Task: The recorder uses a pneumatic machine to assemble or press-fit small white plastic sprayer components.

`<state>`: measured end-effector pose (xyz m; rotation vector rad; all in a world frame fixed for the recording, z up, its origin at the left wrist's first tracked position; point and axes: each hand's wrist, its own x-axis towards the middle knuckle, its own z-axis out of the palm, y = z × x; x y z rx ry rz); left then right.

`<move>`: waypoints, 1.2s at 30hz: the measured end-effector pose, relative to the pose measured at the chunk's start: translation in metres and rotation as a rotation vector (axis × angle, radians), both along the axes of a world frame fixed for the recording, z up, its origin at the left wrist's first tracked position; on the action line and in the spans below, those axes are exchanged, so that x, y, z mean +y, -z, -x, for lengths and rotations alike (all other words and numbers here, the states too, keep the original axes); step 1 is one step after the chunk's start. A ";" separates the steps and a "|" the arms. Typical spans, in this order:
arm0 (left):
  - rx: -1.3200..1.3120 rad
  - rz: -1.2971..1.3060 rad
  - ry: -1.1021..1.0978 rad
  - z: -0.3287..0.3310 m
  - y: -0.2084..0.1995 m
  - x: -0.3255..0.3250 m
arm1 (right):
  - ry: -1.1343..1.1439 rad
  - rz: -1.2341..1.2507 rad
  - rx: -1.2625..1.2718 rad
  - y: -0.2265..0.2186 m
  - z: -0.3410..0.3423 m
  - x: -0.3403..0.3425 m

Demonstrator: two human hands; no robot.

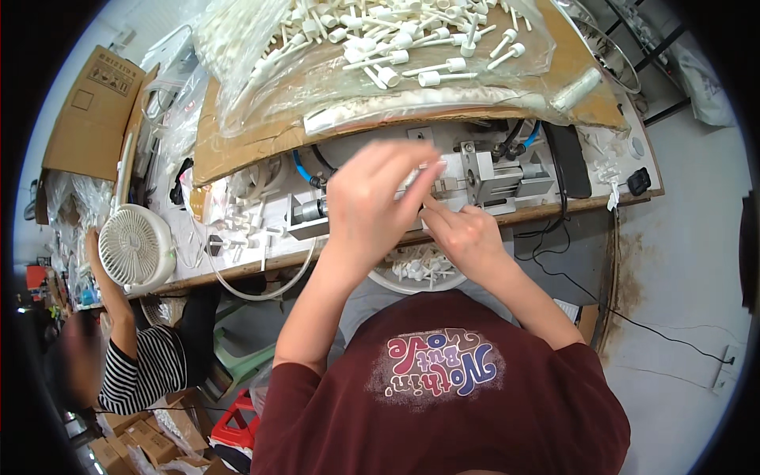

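Note:
My left hand (368,202) is raised over the middle of a metal clamping fixture and smeared by motion. Something pale shows between its thumb and fingers, too blurred to name. Close against it, my right hand (467,237) has its fingers bent together at the fixture's front. Whatever those fingertips pinch is hidden. To the right of the hands sits the fixture's silver air cylinder block (495,180); its left cylinder (307,212) shows beside my left wrist. Under the bench edge, a white basin (388,283) holds several small white plastic parts.
Above the fixture, a cardboard sheet (218,146) carries a heap of white capped stems (396,39) on clear plastic. A white fan (136,247) stands at left, near a co-worker in a striped shirt (146,364). Hoses and black cables (566,273) hang off the bench.

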<state>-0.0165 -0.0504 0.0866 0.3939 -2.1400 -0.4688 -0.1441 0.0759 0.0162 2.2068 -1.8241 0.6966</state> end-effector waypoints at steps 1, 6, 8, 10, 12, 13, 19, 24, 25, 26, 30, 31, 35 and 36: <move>0.071 0.070 -0.019 0.015 -0.003 -0.010 | 0.000 -0.009 0.003 -0.001 -0.001 0.000; 0.014 0.364 -0.157 0.090 -0.010 -0.054 | 0.021 -0.081 0.031 -0.008 -0.001 0.002; -0.267 0.328 -0.184 0.109 -0.010 -0.067 | 0.022 -0.079 0.027 -0.008 -0.001 0.001; -0.473 0.289 -0.180 0.120 -0.011 -0.074 | 0.028 -0.072 0.021 -0.006 0.000 -0.001; -0.614 0.247 -0.151 0.122 -0.016 -0.079 | 0.030 -0.059 0.004 -0.002 0.000 -0.002; -0.541 0.266 -0.130 0.122 -0.016 -0.081 | 0.037 -0.040 0.003 -0.001 0.000 -0.003; -0.576 0.317 -0.121 0.124 0.012 -0.092 | 0.035 -0.066 -0.101 0.002 -0.001 0.001; -0.281 0.216 -0.112 0.121 0.009 -0.076 | -0.196 -0.215 -0.330 -0.013 -0.001 0.013; -0.096 0.197 -0.141 0.120 0.006 -0.067 | -0.157 -0.222 -0.367 -0.020 0.000 0.016; -0.047 0.162 -0.080 0.113 -0.005 -0.058 | -0.071 -0.226 -0.473 -0.027 -0.001 0.018; 0.126 0.098 0.144 0.060 -0.027 -0.022 | 0.076 -0.147 -0.994 -0.021 0.039 0.016; 0.169 0.091 0.170 0.054 -0.024 -0.016 | 0.053 -0.121 -1.140 -0.027 0.048 0.012; 0.246 0.029 0.228 0.030 -0.020 0.008 | -0.049 0.025 -1.435 -0.071 0.035 0.011; 0.279 0.006 0.248 0.025 -0.016 0.011 | -0.073 0.037 -1.452 -0.073 0.036 0.012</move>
